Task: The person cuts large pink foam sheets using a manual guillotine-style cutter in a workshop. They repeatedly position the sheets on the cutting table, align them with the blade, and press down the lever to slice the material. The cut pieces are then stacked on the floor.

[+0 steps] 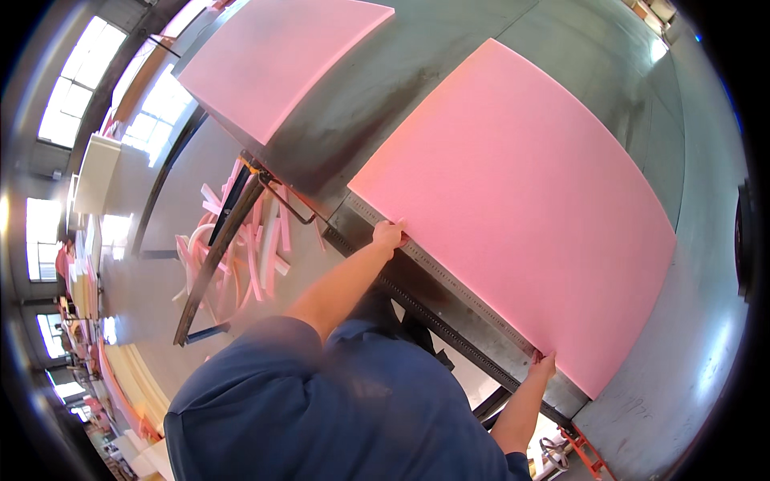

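A large pink foam sheet (521,208) lies flat on a grey metal table (609,64) in front of me. Its near edge runs alongside a metal ruler strip (473,301) fixed at the table's front. My left hand (389,237) is closed on that edge toward its left part, thumb over the top and the other fingers mostly hidden. Closer to the sheet's right corner, my right hand (545,365) pinches the same edge in a similar way, its fingers partly out of sight.
Another pink foam piece (281,64) rests on the table at the far left. Pink and white foam offcuts (241,240) are heaped on the floor below, beside a dark metal bar (216,264). Pale foam blocks (132,369) stand at the lower left.
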`<state>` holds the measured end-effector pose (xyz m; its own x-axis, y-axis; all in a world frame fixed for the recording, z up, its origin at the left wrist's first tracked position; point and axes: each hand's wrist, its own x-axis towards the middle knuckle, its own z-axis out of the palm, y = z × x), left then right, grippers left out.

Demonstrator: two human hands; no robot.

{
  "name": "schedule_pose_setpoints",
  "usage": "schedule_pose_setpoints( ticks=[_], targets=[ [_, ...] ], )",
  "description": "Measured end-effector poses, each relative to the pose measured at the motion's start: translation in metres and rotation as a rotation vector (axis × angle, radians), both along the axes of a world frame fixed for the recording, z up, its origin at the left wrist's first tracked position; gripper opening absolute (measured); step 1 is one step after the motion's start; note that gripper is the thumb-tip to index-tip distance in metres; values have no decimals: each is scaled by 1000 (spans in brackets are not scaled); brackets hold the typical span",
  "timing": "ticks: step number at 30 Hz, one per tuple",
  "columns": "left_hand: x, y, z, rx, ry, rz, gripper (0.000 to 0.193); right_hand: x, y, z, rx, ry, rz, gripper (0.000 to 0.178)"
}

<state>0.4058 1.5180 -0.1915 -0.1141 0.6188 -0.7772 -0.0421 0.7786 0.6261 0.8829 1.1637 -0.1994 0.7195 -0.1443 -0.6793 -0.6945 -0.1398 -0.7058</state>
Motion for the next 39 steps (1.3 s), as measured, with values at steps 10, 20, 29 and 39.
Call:
schedule_pose_setpoints(
  ticks=[10,20,29,39],
  targets=[
    [-12,22,28,-37,288,-271,40,-9,1,-13,13,12,13,40],
    [-59,45,-58,-45,-99,-72,18,-29,60,4,-90,-10,42,38],
    [-62,61,-31,-91,42,-209,22,-44,54,-2,-94,-102,-51,38],
    [-67,67,-33,-125,18,-203,22,-41,44,2,-181,-66,70,31]
  ],
)
